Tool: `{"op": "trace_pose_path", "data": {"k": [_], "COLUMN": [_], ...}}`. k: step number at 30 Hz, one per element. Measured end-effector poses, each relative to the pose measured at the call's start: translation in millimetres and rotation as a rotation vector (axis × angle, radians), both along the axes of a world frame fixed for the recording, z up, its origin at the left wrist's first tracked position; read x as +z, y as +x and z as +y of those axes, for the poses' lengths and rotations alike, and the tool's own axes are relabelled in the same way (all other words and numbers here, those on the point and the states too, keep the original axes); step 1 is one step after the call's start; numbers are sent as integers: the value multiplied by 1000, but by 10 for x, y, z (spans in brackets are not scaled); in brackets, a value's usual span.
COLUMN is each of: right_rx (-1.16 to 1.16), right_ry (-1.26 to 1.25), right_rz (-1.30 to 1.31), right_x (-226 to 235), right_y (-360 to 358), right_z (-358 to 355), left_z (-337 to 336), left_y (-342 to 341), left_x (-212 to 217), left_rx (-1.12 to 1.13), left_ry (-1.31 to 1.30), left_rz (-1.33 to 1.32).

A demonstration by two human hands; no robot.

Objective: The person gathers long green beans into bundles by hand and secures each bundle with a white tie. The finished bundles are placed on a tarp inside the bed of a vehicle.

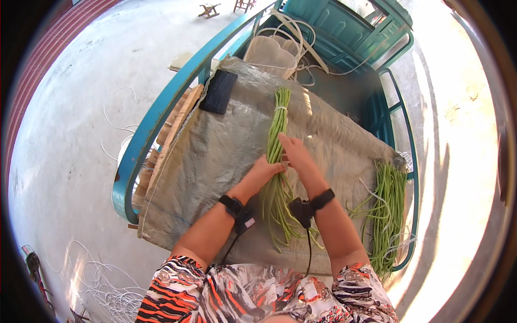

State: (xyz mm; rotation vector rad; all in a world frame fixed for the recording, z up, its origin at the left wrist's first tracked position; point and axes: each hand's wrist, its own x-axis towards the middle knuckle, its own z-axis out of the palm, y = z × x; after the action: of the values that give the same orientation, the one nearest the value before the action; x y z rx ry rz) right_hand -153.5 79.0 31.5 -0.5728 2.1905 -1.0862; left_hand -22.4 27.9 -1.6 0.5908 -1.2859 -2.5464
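A long bundle of green yardlong beans (276, 126) lies on a grey woven sheet (215, 156), its far end tied with a pale band (280, 109). My left hand (265, 170) wraps round the middle of the bundle from the left, thumb toward the right. From the other side my right hand (295, 155) closes on the beans, its index finger lying along them. Whether it pinches a strip there is hidden. Below my hands the loose ends fan out toward me. Black straps with small devices sit on both wrists.
At the right edge lies a larger pile of beans (389, 215) with white strips. A dark flat block (219, 91) rests at the upper left of the sheet. Teal metal rails (161, 116) flank the cart bed. White strips and a pale translucent container (272, 54) stand beyond.
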Motion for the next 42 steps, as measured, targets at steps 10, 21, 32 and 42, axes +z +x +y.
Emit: {"op": "trace_pose_path", "data": {"k": [10, 21, 32, 42], "right_rx": [46, -148, -8, 10], "right_ry": [-318, -807, -796, -844], "right_rz": [-486, -509, -329, -403], "right_x": [-21, 273, 274, 295], "right_y": [135, 683, 528, 832], "right_z": [-150, 24, 24, 109], "left_z": [-101, -132, -90, -292], "left_y": [63, 93, 128, 227], "left_x": [-54, 101, 65, 107], "left_rx": [-198, 178, -138, 224], "left_ry": [404, 245, 438, -156], "left_rz": [125, 226, 163, 503]}}
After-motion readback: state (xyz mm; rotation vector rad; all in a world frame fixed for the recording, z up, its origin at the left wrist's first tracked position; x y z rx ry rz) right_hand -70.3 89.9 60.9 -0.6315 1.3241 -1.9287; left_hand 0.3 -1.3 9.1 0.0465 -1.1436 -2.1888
